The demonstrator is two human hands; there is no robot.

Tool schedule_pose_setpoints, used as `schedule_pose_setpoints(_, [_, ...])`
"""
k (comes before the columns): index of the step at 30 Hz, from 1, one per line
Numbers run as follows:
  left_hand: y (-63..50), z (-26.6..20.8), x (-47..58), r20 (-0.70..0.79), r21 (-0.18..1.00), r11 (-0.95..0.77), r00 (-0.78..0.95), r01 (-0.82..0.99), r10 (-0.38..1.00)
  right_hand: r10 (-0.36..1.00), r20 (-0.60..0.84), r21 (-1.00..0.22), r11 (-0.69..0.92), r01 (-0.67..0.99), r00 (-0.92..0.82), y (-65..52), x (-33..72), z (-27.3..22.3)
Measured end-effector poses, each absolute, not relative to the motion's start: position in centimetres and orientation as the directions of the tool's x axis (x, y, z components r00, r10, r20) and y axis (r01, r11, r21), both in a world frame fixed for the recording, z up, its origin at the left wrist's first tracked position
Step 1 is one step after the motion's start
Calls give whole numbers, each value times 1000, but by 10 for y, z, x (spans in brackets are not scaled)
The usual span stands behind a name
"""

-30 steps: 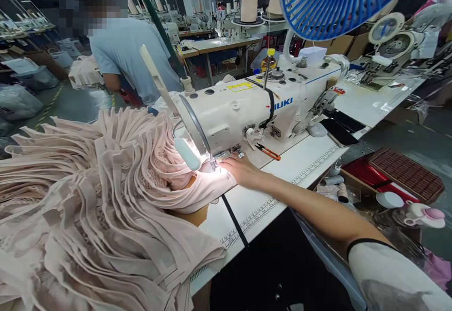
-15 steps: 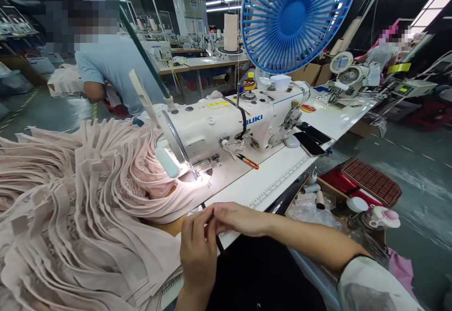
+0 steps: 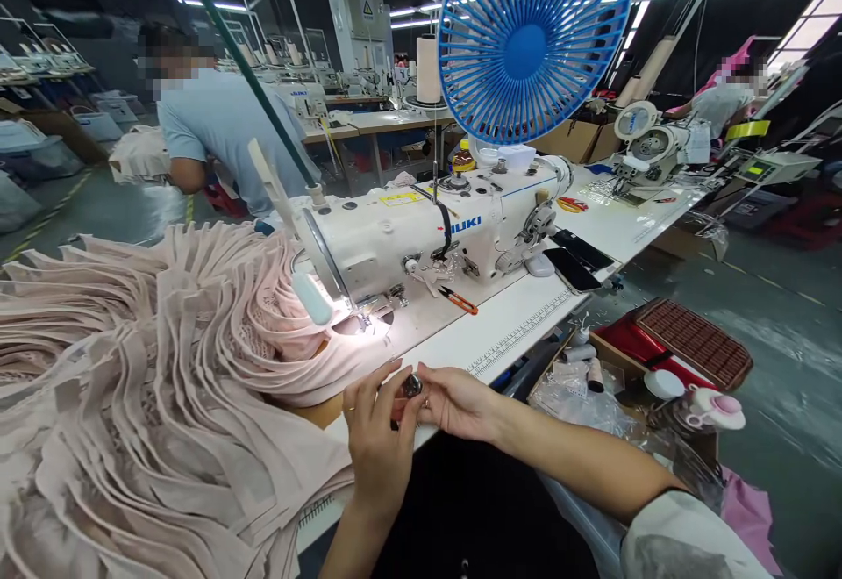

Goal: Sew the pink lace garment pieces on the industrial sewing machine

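Observation:
In front of my body, at the table's near edge, both hands meet around a small shiny metal bobbin case [image 3: 412, 385]. My left hand [image 3: 377, 434] pinches it between thumb and fingers. From the other side, my right hand [image 3: 461, 401] has its fingers closed at the case, partly hidden behind it. Just beyond the hands stands a white sewing machine [image 3: 395, 241], its lamp lighting the needle area. Pale pink fabric pieces [image 3: 197, 386] lie heaped to the left, and one strip reaches under the needle.
Orange-handled thread snips [image 3: 459, 300] lie by the machine base. Two phones [image 3: 574, 268] rest farther right. A blue fan [image 3: 526, 53] hangs above. Right of the table, a box [image 3: 618, 360] holds thread spools and plastic. A person in light blue [image 3: 227, 127] sits beyond.
My hands have turned and risen slightly, bringing the metal bobbin case into sight between the fingers. The view has shifted a little; fabric and machine look unchanged.

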State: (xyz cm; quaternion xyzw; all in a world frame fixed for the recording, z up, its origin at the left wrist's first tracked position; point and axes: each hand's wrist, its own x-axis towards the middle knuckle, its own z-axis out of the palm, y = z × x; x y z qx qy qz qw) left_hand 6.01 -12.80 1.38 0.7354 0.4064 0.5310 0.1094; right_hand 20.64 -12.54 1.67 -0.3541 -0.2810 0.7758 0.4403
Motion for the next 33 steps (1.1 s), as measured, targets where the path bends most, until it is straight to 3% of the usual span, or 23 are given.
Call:
schedule_pose_setpoints(2, [-134,24,66,505,853,-494,-31,169,862,957,-214,-913,-268,-309,-197,-118,223,34])
schedule_pose_setpoints(4, [-136,33,73,209,955,-212,-38,-206,977,999,45,-995,43,88,22,-99,249,68])
schedule_pose_setpoints(5, [-136,37,77,67,933,-57,17,-355,998,961,252,-915,200,349,111,-85,264,90])
schedule_pose_setpoints(7, [-135,42,86,-144,824,225,192,-520,971,809,576,-582,304,754,118,-51,294,136])
schedule_pose_setpoints(9, [-134,43,95,-260,720,428,360,-546,896,752,659,-330,257,908,26,-14,317,176])
schedule_pose_setpoints(11, [-136,43,101,-294,669,532,473,-519,831,790,611,-191,202,961,-44,18,331,201])
schedule_pose_setpoints(13, [-140,42,104,-285,671,563,534,-482,796,847,526,-131,168,977,-75,41,338,212])
schedule_pose_setpoints(16, [-149,42,104,-276,701,566,567,-434,776,844,534,-164,157,974,-46,58,343,211])
schedule_pose_setpoints(20, [-154,45,101,-231,720,547,595,-428,770,696,716,-264,203,943,51,46,333,196])
schedule_pose_setpoints(23, [-148,49,93,-151,772,447,553,-451,819,673,739,-241,320,916,-41,-2,303,169])
schedule_pose_setpoints(26, [-136,52,84,-65,854,284,452,-436,890,744,533,-177,564,806,-403,-65,264,132])
schedule_pose_setpoints(29, [-125,56,80,-9,906,173,392,-385,920,650,274,-150,757,636,-708,-102,241,112])
schedule_pose_setpoints(31, [-122,57,81,-19,922,157,364,-354,931,656,232,-169,755,634,-719,-99,243,118])
schedule_pose_setpoints(33, [-122,55,84,-47,926,174,356,-334,933,764,345,-160,621,767,-546,-76,260,138])
